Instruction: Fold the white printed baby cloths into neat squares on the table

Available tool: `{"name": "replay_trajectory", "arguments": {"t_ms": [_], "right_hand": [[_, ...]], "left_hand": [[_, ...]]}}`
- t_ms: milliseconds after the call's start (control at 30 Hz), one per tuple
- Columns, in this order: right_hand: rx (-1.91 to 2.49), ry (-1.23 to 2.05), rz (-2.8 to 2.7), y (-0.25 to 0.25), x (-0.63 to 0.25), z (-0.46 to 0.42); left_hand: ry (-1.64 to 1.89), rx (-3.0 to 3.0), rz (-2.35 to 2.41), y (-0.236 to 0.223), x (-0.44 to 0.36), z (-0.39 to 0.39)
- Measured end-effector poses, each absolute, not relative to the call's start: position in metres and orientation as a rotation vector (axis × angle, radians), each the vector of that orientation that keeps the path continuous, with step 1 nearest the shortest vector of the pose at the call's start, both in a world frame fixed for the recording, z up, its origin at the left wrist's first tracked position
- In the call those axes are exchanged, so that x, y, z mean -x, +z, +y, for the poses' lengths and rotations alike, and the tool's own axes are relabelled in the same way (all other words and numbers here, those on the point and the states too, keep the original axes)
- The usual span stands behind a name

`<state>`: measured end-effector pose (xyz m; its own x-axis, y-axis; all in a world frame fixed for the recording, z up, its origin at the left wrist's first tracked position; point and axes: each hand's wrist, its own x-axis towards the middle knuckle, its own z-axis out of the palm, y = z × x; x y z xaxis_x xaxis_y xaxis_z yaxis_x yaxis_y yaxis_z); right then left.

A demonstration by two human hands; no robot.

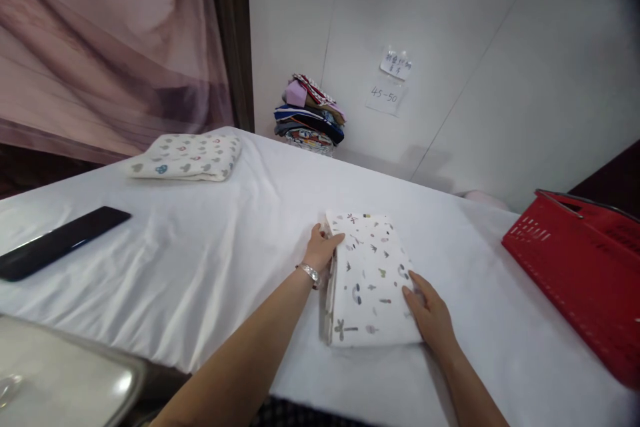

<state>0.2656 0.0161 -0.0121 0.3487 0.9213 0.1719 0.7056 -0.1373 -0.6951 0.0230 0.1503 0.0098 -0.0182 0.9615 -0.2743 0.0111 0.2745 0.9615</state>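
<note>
A folded white cloth point(373, 280) lies on the white-covered table in front of me, printed with small palm trees, rainbows and leaves. My left hand point(321, 250) grips its left edge near the far corner, thumb on top and the other fingers partly hidden at the side. At the right edge, my right hand point(431, 312) holds the cloth, with thumb and forefinger tips on the top layer and the rest of the fingers out of sight. Layered folds show along the left side. A bracelet point(310, 273) is on my left wrist.
Another folded cloth point(187, 157) with grey and red prints lies at the table's far left. Nearer is a flat black object point(63, 243). A red basket point(575, 280) stands at right. Stacked folded clothes point(310, 117) sit beyond the table, by a wall bearing paper notes point(385, 95).
</note>
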Motion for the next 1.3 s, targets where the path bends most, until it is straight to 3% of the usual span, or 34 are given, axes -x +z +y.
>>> {"name": "replay_trajectory", "arguments": {"t_ms": [167, 433, 767, 1167, 1300], "right_hand": [[1.921, 0.395, -1.414, -0.012, -0.266, 0.016], [1.910, 0.437, -1.390, -0.012, -0.264, 0.016], [1.849, 0.956, -1.093, 0.026, -0.287, 0.048], [1.767, 0.773, -1.150, 0.044, -0.264, 0.131], [1.952, 0.671, -1.378, 0.031, -0.266, 0.156]], "left_hand": [[0.955, -0.912, 1.209, 0.012, -0.019, 0.152], [1.094, -1.207, 1.369, 0.002, -0.017, 0.156], [1.138, -1.265, 1.386, 0.001, -0.016, 0.154], [1.355, -1.326, 1.361, -0.001, -0.014, 0.154], [1.292, -1.261, 1.453, -0.004, -0.010, 0.160]]}}
